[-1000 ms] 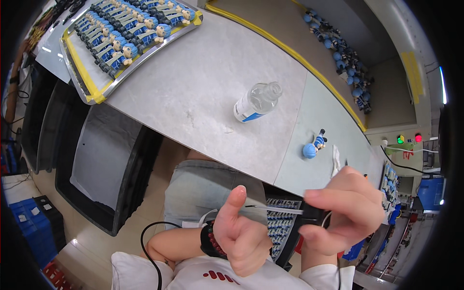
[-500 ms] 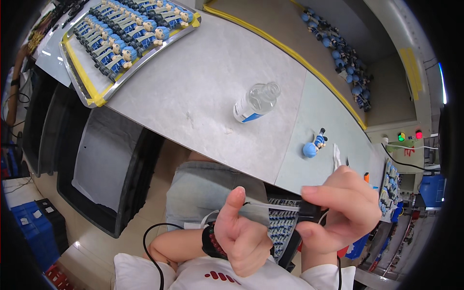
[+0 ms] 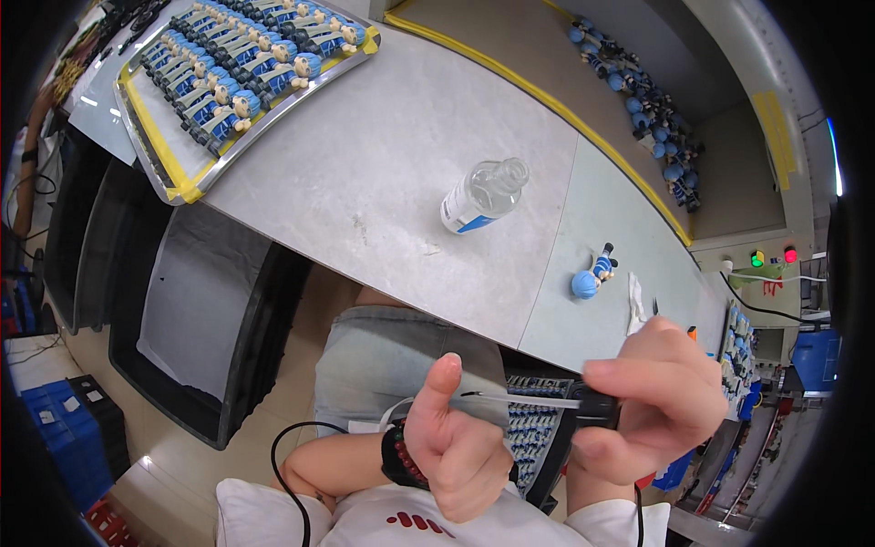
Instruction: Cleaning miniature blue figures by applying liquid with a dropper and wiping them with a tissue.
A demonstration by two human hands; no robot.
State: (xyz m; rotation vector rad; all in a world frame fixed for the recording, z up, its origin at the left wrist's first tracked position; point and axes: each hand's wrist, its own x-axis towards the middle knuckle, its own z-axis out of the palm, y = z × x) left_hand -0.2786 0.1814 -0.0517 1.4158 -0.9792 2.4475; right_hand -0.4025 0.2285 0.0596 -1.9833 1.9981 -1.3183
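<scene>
A thin tool [image 3: 524,398] is pinched in the right hand [image 3: 652,401] — best steadied against the half-curled, empty left hand [image 3: 456,447].

I see both hands bare: left hand [image 3: 460,451], right hand [image 3: 652,401]. Dark beaded bracelet [image 3: 398,456] on the left wrist. White top [image 3: 419,524] with small dark red marks on the chest, white cuffs. Light blue denim shorts [image 3: 392,360]. Black cable [image 3: 287,460] loops beside the left forearm.
</scene>
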